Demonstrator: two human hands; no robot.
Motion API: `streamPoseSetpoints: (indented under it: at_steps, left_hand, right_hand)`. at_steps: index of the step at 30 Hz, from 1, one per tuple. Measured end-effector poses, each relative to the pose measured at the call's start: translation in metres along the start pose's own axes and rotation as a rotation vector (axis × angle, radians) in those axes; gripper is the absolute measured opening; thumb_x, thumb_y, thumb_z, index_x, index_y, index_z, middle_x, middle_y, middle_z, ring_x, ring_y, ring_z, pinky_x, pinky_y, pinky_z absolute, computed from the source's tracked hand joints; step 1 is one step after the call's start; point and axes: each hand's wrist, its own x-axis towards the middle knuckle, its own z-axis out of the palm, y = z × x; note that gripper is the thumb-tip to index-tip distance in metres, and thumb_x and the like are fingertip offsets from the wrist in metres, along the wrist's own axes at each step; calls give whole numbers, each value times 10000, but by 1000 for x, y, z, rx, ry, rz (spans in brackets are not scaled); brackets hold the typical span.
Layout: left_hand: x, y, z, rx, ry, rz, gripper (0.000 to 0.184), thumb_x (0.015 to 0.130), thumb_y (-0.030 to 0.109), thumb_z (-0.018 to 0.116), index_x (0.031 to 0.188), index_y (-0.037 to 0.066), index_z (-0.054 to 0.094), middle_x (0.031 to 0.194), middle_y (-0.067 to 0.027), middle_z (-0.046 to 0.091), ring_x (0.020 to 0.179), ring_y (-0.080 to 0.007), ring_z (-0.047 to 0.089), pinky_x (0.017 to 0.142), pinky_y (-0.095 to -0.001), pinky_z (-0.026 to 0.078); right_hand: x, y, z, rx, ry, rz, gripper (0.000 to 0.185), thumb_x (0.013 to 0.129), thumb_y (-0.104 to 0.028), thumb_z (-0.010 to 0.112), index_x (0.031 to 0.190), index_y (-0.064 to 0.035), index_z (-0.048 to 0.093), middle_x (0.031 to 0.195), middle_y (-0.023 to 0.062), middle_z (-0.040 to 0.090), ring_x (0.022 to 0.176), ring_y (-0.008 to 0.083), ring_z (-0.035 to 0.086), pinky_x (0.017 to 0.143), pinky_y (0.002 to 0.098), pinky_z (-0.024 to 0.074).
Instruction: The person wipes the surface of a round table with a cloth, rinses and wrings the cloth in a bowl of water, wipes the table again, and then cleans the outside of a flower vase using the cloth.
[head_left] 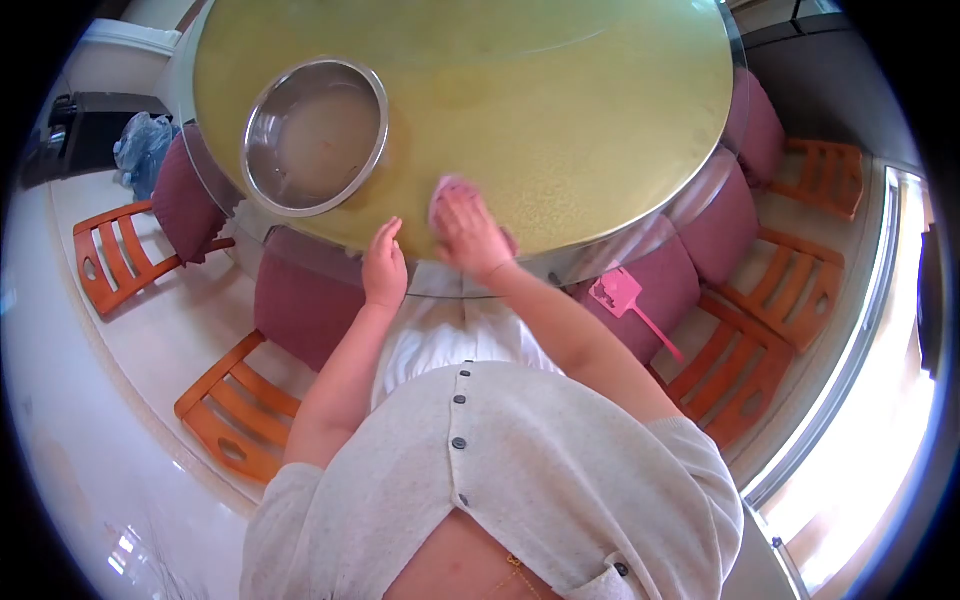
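Note:
My right hand [470, 235] presses a pink cloth [442, 192] flat against the yellow-green tabletop [560, 120], near the table's front edge. Most of the cloth is hidden under the palm and fingers. To the left, my left hand [384, 268] hovers by the edge with nothing in it; its fingers are extended upward. A wide steel basin [372, 130] of cloudy water stands on the table, up and left of both hands. Wet-looking droplets or marks show on the surface to the right of the cloth.
Chairs with mauve covers and orange wooden backs ring the round table, such as a chair [310, 290] at left. A pink fly swatter [618, 292] lies on a chair seat at right. A blue plastic bag [145, 150] is at far left.

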Motion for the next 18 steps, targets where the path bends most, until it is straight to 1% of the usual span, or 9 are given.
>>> streamPoseSetpoints:
  at_steps: [4,5,8,10,13,15,16,17,18]
  left_hand:
    - [-11,-4,-11,6,21,-49,326,918,27,438,1211,11,579,1291,-150,575,1214,-313,529,1040,-372,403]
    - [-13,-3,-14,5,13,-48,310,914,30,449,1190,8,588,1277,-155,581,1203,-315,535,1034,-375,408]
    - [-18,1,-15,15,9,-26,287,900,27,471,1154,2,601,1254,-163,590,1175,-322,549,1018,-374,420]
    - [-14,7,-13,26,19,2,278,891,22,482,1139,-2,605,1246,-166,592,1157,-328,558,1008,-371,428]
    - [-12,16,-7,-5,-4,-35,242,917,58,509,1125,9,624,1227,-158,607,1134,-280,586,987,-350,445]
    - [-6,11,1,-304,-159,-272,275,968,151,532,1195,12,595,1264,-149,589,1125,-227,598,972,-333,455]
    - [-5,5,8,-303,-142,-267,275,968,151,532,1195,12,595,1264,-149,589,1125,-227,598,972,-333,455]
    - [-5,-3,17,-529,-99,-263,366,982,235,531,1273,13,528,1301,-152,556,1139,-222,587,973,-347,454]
    - [-2,-7,18,-751,-51,-254,471,996,318,530,1350,15,461,1338,-156,524,1154,-218,577,974,-360,454]
  right_hand:
    - [-17,-50,21,48,-64,-361,769,856,-431,545,1466,-15,332,1541,157,292,1453,304,215,1196,463,108]
    - [-22,-51,24,47,-64,-362,769,856,-431,545,1466,-15,332,1541,157,292,1453,304,215,1196,463,108]
    - [-42,-44,29,-261,-79,-545,703,889,-417,500,1461,-34,355,1542,139,300,1455,279,219,1196,460,114]
    - [-66,-17,17,-342,-25,-694,625,868,-280,484,1442,-51,388,1541,124,314,1438,270,267,1194,441,143]
    - [-100,33,3,-228,-197,-576,650,873,-344,508,1454,-85,378,1547,96,312,1444,250,254,1195,431,143]
    - [-112,61,-19,-137,-287,-311,689,874,-414,545,1458,-92,371,1549,93,308,1452,250,232,1195,429,140]
    - [-116,73,-31,-115,-274,-195,716,866,-438,562,1456,-80,370,1548,102,306,1454,255,222,1195,433,135]
    - [-116,82,-41,-91,-259,-87,745,859,-462,580,1454,-67,368,1546,110,304,1457,260,211,1195,438,131]
    - [-115,91,-44,-94,-249,-113,745,859,-462,580,1454,-67,368,1546,110,304,1457,260,211,1195,438,131]
